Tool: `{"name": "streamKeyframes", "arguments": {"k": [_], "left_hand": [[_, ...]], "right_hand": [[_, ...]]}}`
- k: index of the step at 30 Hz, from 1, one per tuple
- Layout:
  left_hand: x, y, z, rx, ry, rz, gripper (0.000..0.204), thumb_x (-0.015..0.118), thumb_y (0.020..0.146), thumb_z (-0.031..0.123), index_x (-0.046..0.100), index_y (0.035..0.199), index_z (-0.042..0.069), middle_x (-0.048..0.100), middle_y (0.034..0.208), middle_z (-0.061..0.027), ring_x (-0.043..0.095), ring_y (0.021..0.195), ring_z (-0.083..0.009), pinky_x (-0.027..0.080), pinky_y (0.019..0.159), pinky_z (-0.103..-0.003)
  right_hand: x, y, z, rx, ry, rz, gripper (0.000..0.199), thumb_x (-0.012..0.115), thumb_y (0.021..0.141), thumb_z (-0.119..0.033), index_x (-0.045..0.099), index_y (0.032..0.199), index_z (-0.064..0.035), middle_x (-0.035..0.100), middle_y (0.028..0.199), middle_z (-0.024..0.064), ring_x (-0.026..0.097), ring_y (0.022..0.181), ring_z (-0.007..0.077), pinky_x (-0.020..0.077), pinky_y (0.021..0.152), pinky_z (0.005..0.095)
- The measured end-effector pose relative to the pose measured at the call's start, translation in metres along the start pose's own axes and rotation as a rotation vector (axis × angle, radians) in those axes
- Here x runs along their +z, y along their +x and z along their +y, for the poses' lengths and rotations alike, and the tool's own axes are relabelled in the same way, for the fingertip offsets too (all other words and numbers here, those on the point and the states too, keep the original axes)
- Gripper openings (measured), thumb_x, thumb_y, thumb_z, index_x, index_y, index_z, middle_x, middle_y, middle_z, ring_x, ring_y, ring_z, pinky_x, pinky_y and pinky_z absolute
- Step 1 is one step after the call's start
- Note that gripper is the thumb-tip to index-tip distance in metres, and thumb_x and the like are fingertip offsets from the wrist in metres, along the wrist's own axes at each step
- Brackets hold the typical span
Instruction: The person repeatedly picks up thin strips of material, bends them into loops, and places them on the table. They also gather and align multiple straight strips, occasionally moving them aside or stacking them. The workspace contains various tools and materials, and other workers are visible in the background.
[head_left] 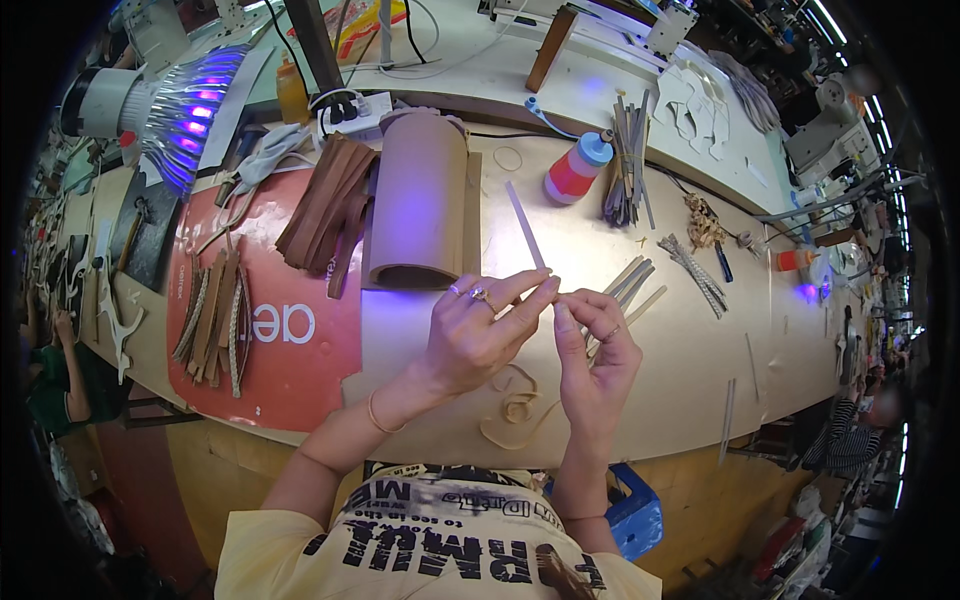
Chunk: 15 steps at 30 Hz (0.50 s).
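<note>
Pinching the grey strip (526,226) near its lower end, left hand (472,332) has fingertips closed, strip axis pointing away from the body, slightly left; right hand (603,368) curls just beside, can't tell whether closed on it.

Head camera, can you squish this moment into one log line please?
left hand: fingers on pale strip | right hand: fingertips beside left's | beyond: brown tube, blue-capped bottle | far left: red sheet
</note>
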<state>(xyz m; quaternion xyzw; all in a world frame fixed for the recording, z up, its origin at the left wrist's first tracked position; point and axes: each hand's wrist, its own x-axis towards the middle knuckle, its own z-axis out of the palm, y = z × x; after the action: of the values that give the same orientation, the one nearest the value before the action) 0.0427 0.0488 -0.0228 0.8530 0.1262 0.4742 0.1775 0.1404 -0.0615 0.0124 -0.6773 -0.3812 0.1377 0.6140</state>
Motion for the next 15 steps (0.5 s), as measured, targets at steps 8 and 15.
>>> {"name": "streamKeyframes", "arguments": {"k": [8, 15], "left_hand": [[-0.0010, -0.0030, 0.0000, -0.003, 0.027, -0.017, 0.038, 0.071, 0.075, 0.005, 0.070, 0.113, 0.005, 0.069, 0.110, -0.0047, 0.063, 0.073, -0.0132, 0.048, 0.065, -0.030], [0.0022, -0.0038, 0.0014, -0.045, -0.039, -0.013, 0.041, 0.072, 0.074, 0.000, 0.070, 0.114, 0.004, 0.069, 0.110, -0.0069, 0.065, 0.074, -0.0157, 0.047, 0.064, -0.029]], "right_hand": [[0.0025, 0.0012, 0.0015, 0.001, -0.017, 0.012, 0.011, 0.068, 0.088, -0.001, 0.071, 0.097, 0.0027, 0.065, 0.094, 0.0087, 0.062, 0.088, 0.0166, 0.0479, 0.080, 0.0273], [0.0021, 0.0013, 0.0034, 0.024, -0.023, 0.003, 0.010, 0.066, 0.088, 0.000, 0.070, 0.096, 0.0031, 0.064, 0.094, 0.0087, 0.062, 0.088, 0.0162, 0.0478, 0.080, 0.0273]]}}
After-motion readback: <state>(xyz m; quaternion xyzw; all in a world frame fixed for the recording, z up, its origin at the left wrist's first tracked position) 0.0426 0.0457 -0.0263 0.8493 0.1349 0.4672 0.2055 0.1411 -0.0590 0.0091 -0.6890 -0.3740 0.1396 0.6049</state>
